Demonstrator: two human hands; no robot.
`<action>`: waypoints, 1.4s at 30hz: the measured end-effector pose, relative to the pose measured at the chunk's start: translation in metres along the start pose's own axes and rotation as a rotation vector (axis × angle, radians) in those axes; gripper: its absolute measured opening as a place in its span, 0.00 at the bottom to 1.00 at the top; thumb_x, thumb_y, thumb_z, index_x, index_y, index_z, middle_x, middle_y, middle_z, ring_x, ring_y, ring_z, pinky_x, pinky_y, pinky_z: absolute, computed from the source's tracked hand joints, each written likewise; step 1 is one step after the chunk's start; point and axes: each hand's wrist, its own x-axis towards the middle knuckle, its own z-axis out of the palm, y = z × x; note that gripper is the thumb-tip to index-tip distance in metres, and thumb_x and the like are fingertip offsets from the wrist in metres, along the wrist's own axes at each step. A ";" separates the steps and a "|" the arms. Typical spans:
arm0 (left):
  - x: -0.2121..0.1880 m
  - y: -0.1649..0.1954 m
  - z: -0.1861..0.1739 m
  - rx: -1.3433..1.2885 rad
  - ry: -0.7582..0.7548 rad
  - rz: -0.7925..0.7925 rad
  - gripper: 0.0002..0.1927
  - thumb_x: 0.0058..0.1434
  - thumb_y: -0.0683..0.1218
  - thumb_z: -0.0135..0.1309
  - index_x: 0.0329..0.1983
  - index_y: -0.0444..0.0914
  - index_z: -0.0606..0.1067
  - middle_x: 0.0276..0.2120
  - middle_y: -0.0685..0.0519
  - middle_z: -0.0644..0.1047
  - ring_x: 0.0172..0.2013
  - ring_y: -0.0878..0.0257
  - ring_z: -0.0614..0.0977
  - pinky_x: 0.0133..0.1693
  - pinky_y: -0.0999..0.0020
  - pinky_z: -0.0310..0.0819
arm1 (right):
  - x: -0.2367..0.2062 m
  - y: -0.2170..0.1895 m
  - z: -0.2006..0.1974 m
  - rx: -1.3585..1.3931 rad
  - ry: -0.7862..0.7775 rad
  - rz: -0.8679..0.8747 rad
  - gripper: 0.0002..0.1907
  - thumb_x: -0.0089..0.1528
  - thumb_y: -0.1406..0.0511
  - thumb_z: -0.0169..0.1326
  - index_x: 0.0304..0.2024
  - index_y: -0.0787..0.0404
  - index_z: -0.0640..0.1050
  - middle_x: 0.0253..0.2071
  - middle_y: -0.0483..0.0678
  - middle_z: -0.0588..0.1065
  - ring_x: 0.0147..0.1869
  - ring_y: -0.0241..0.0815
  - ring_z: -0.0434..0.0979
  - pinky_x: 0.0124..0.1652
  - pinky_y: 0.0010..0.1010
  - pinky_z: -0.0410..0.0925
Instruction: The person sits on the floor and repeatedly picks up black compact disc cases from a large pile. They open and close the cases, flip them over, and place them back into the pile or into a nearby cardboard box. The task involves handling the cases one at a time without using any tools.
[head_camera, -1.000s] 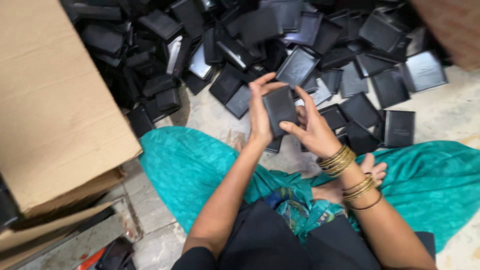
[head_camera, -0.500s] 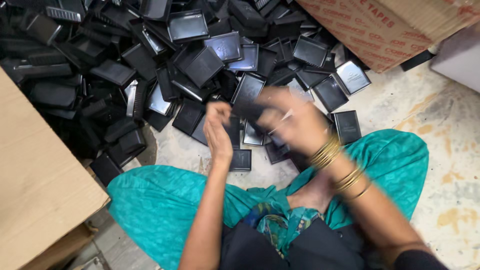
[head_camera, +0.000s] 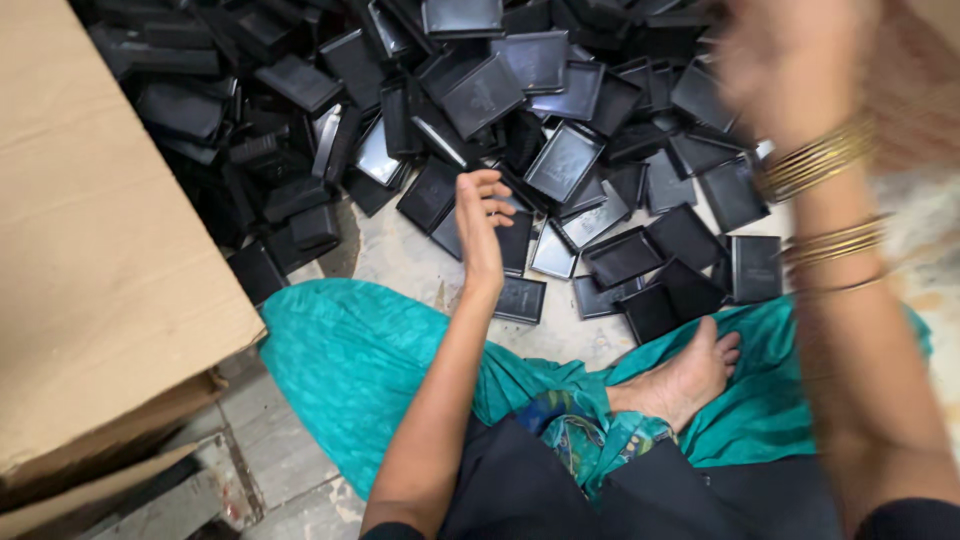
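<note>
Head view shows the left hand open, holding nothing, just above the near edge of the black tray pile on the floor; trays lie directly ahead. The right hand is raised, blurred; its grip I cannot tell.

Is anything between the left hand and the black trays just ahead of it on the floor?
Nothing visible. The left hand, open and empty, hovers directly over the near edge of the black trays; only air separates them. The cardboard box sits off to the side. The right hand is raised and blurred.
</note>
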 end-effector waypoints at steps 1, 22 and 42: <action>0.000 0.001 0.001 -0.020 0.001 -0.030 0.27 0.75 0.62 0.33 0.51 0.36 0.72 0.38 0.52 0.75 0.32 0.67 0.76 0.34 0.72 0.71 | -0.003 -0.020 0.029 0.008 -0.110 -0.126 0.24 0.49 0.71 0.58 0.50 0.60 0.79 0.53 0.52 0.76 0.60 0.54 0.73 0.60 0.43 0.70; 0.018 0.044 -0.025 -0.404 0.293 0.000 0.35 0.64 0.71 0.36 0.67 0.50 0.61 0.40 0.50 0.75 0.29 0.54 0.81 0.32 0.58 0.79 | -0.074 -0.154 0.131 0.621 -0.513 0.260 0.12 0.59 0.65 0.60 0.45 0.60 0.78 0.41 0.51 0.75 0.45 0.50 0.79 0.44 0.39 0.72; 0.001 0.023 -0.004 -0.368 0.019 -0.122 0.29 0.72 0.68 0.41 0.64 0.45 0.72 0.45 0.49 0.75 0.44 0.60 0.78 0.46 0.63 0.74 | -0.184 -0.050 0.086 -0.282 -0.315 0.736 0.19 0.53 0.62 0.64 0.45 0.60 0.79 0.43 0.56 0.75 0.46 0.60 0.76 0.41 0.48 0.71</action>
